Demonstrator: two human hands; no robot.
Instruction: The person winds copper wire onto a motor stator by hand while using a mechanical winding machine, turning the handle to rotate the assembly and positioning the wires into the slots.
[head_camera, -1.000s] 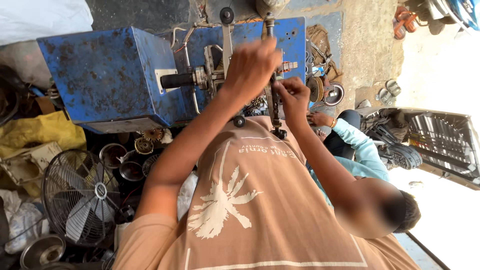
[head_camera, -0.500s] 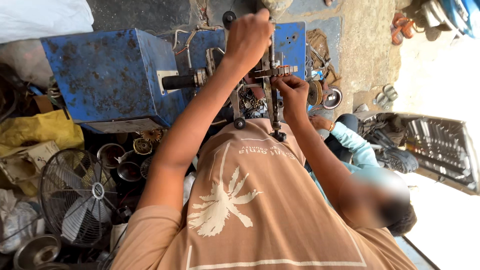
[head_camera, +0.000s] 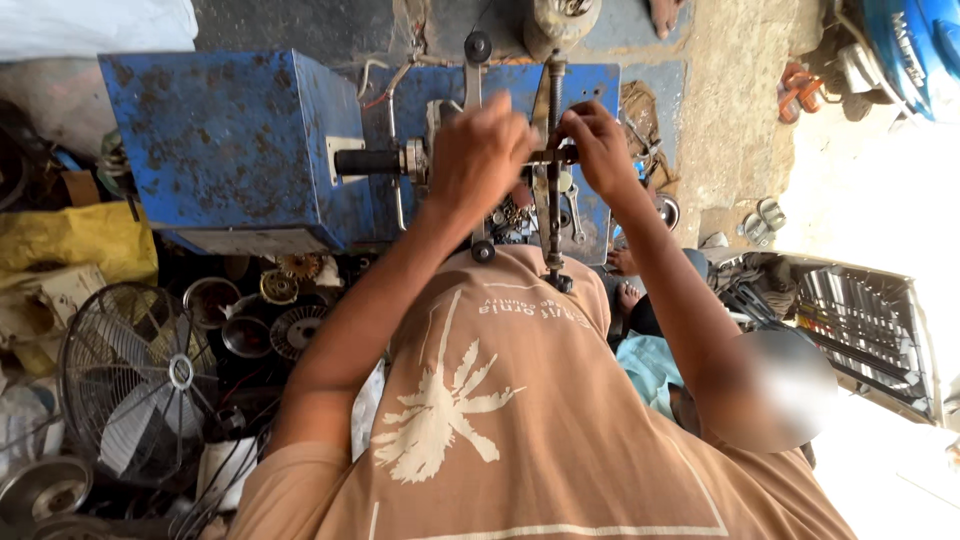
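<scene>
Junk covers the workshop floor (head_camera: 730, 60): a wire fan (head_camera: 135, 380) and round metal bowls (head_camera: 230, 315), which look empty. Next comes a blue metal box (head_camera: 230, 150). At its machine, the left hand (head_camera: 480, 160) closes around a handle (head_camera: 375, 162). Beside it, the right hand (head_camera: 600, 150) grips an upright threaded rod (head_camera: 552, 215).
</scene>
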